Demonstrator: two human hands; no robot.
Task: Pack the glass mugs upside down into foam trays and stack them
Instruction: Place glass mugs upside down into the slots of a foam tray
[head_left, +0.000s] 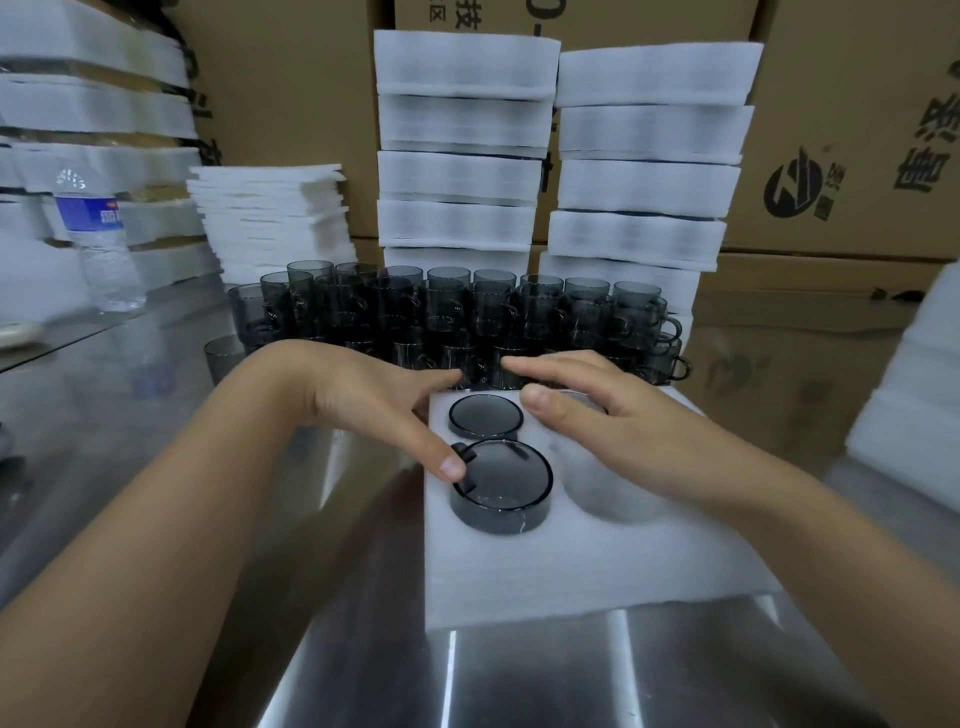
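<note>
Sitting base-up (axes vertical) in foam tray (571, 566), two mugs (501, 486) — left hand (363, 400), right hand (623, 431) splayed, empty.

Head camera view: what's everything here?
table: one, shiny metal, underneath
foam tray: one, white, on the table
mugs in tray: two seen, grey, upside down, left pockets
loose mugs: many, grey, behind the tray
tray stacks: two, white, behind the mugs
foam sheets: one pile, white, left of the stacks
other foam: several, white, far left and right
bottle: one, clear, blue label, far left
boxes: several, brown, at the back
left hand: one, open, thumb at near mug's handle
right hand: one, open, over tray's far right
</note>
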